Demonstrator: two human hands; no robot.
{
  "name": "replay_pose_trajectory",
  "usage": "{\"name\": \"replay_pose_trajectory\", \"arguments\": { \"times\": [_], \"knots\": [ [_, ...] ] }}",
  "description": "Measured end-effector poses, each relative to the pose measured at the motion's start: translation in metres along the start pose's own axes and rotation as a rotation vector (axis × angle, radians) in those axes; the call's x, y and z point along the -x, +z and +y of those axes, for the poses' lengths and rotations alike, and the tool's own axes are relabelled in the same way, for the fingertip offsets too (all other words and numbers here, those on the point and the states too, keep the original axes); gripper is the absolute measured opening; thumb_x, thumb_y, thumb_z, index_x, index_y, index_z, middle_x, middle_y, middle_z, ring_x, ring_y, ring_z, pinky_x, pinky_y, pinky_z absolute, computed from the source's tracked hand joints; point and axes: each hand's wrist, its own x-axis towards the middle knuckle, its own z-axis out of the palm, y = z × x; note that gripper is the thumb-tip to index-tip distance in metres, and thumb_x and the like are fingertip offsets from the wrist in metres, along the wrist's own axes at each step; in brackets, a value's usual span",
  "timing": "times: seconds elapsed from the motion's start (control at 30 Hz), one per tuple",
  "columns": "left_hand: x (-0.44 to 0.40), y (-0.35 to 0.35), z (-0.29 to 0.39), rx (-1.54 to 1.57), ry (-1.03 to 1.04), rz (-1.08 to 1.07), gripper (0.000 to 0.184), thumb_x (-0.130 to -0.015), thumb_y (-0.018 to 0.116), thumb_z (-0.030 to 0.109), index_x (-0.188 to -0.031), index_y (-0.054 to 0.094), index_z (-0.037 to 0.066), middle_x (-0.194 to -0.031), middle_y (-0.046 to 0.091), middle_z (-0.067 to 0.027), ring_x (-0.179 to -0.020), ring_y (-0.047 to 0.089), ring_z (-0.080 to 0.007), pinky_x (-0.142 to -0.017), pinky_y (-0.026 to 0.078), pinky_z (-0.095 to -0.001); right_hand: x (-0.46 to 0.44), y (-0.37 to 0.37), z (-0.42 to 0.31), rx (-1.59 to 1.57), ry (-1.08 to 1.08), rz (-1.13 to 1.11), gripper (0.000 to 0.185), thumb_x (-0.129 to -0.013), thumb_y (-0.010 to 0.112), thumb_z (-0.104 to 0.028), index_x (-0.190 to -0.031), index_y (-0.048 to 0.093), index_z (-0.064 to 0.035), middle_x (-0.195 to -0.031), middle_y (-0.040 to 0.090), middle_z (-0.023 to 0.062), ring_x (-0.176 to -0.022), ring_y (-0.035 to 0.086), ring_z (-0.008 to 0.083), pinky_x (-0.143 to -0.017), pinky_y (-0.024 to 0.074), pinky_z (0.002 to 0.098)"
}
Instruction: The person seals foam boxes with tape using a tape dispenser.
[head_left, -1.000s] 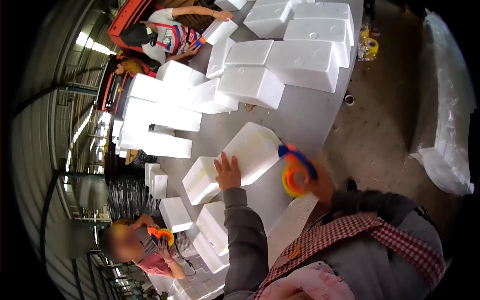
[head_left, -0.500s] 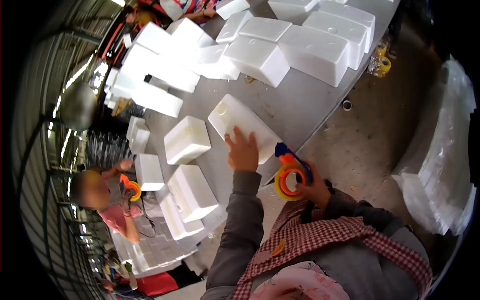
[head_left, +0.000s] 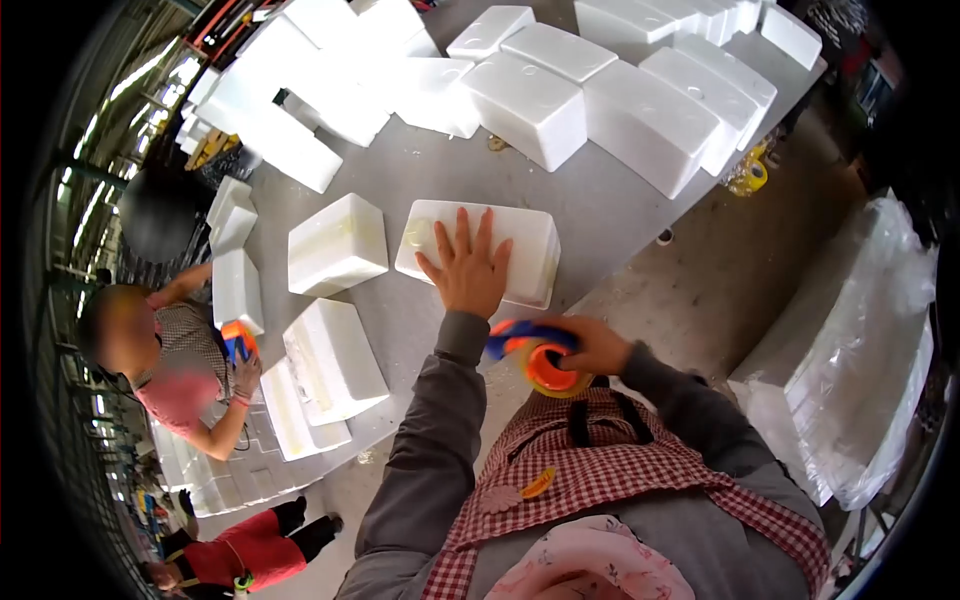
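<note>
Grey and broad, the table [head_left: 615, 205] stretches ahead of you, with white foam boxes [head_left: 545, 100] crowded along its far side and a bare stretch of floor [head_left: 700, 275] to your right, where a plastic-wrapped stack [head_left: 850, 340] stands. Off to your left a co-worker [head_left: 185, 365] handles an orange and blue dispenser of their own.

Your piece is the white box [head_left: 532, 240] lying just in from the near edge of the table. Your left hand [head_left: 468, 265] rests on top of it, fingers spread and palm down, pressing rather than gripping. Your right hand [head_left: 597, 345] is closed round the tape dispenser [head_left: 528, 333], which hangs in front of your apron [head_left: 590, 450], near the box but apart from it. A yellowish band shows at the box's right-hand end; whether it is tape, you cannot tell from here. One more box [head_left: 338, 245] sits just beside yours, on the left.

Judging by how your hands stand, the step is one of steadying and placing the box, with the dispenser held off it. Any next move calls for firm but light pressure from the left palm, since foam likely slides and dents easily, and for space between the dispenser and your left sleeve [head_left: 425, 410].
</note>
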Motion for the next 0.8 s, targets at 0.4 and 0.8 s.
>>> {"name": "replay_pose_trajectory", "arguments": {
  "times": [0.4,0.8],
  "knots": [
    [0.031,0.089,-0.104,1.312,-0.581,0.28,0.056,-0.078,0.063,0.017,-0.124,0.038,-0.002,-0.111,0.047,-0.0134,-0.094,0.046,-0.0235,-0.084,0.037,-0.0358,-0.048,-0.005,0.082,-1.229,-0.25,0.468,0.057,-0.079,0.054,-0.042,-0.126,0.043,-0.0114,-0.121,0.051,0.0064,-0.115,0.044,0.0259,-0.095,0.0346,0.0473],
    [-0.105,-0.155,-0.178,0.74,-0.406,1.197,0.034,-0.09,0.046,0.02,-0.117,0.048,-0.001,-0.116,0.051,-0.015,-0.107,0.047,-0.0229,-0.094,0.034,-0.0351,-0.24,0.038,-0.074,-0.48,-0.377,0.177,0.049,-0.082,0.059,-0.021,-0.125,0.041,-0.0071,-0.121,0.049,0.0111,-0.11,0.049,0.0227,-0.095,0.0399,0.0386]
  ]
}}
